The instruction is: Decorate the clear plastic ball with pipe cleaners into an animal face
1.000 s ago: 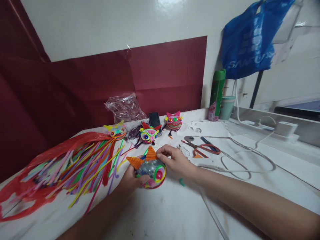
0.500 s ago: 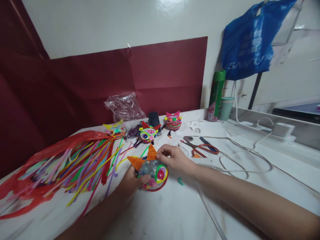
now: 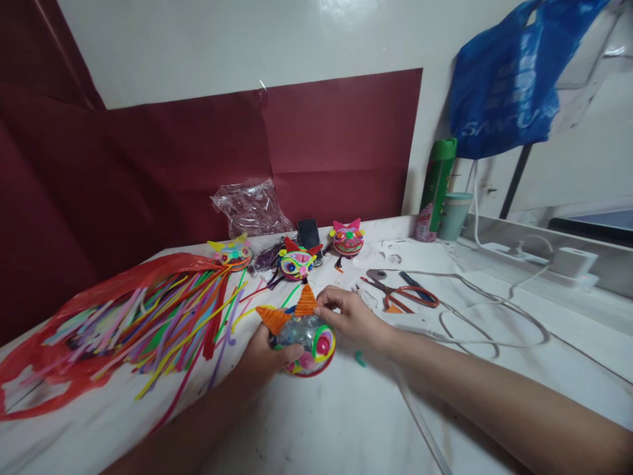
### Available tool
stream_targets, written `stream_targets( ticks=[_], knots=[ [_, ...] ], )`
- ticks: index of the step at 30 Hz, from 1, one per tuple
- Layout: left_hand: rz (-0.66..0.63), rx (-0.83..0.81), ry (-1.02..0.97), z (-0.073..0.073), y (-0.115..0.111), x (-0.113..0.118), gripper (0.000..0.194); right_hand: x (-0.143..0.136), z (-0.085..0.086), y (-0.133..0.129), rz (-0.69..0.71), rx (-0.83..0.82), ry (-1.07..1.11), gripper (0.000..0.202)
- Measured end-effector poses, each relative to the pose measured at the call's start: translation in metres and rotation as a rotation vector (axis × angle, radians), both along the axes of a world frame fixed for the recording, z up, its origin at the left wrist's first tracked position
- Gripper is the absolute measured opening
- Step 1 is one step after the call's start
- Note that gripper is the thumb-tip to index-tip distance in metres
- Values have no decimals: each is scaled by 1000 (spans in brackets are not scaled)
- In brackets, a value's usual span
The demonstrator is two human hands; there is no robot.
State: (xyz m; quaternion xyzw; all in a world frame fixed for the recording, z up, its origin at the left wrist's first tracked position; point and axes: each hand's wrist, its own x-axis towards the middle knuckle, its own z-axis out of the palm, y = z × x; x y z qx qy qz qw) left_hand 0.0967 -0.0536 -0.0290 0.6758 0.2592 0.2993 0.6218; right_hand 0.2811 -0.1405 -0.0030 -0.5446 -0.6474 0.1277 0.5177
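In my left hand is a round lion-head craft with a dark shiny top, a ringed pink eye and a pink nose. The thumb lies across its front, hiding the other eye. Two orange pipe-cleaner ears stand on top, a left ear and a right ear. My right hand is closed in a pinch at the right ear's outer edge. Behind are a finished-looking red-eared lion head, a pink-eared one and a yellow-eared one.
Loose pipe cleaners spill from a red plastic bag on the left. Orange-handled scissors, a cable and a translucent stick lie on the right. A phone, spray can and cup stand behind.
The whole view has shifted a little, so things sit slightly farther right. Both hands keep their places on the lion head, the right one still pinching at the right ear.
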Motion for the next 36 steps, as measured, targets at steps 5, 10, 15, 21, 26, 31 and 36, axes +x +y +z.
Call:
stream_targets(
  ticks=[5, 10, 15, 21, 26, 31, 36],
  knots=[
    [-1, 99, 64, 5, 4, -3, 65, -2, -9, 4, 18, 35, 71, 17],
    [82, 139, 135, 23, 4, -6, 65, -4, -14, 8, 101, -69, 352, 22],
    [69, 48, 135, 32, 4, -8, 64, -4, -8, 6, 106, -123, 487, 32],
    [46, 111, 170, 27, 5, -9, 63, -5, -7, 8, 95, -138, 532, 29],
    [32, 214, 201, 21, 2, -8, 65, -14, -4, 5, 152, -158, 628, 31],
    [62, 309, 186, 18, -1, -8, 66, -26, -2, 0, 143, -134, 726, 28],
    [101, 337, 149, 12, -2, -7, 67, -31, -7, -1, 112, -98, 727, 20]
  ],
)
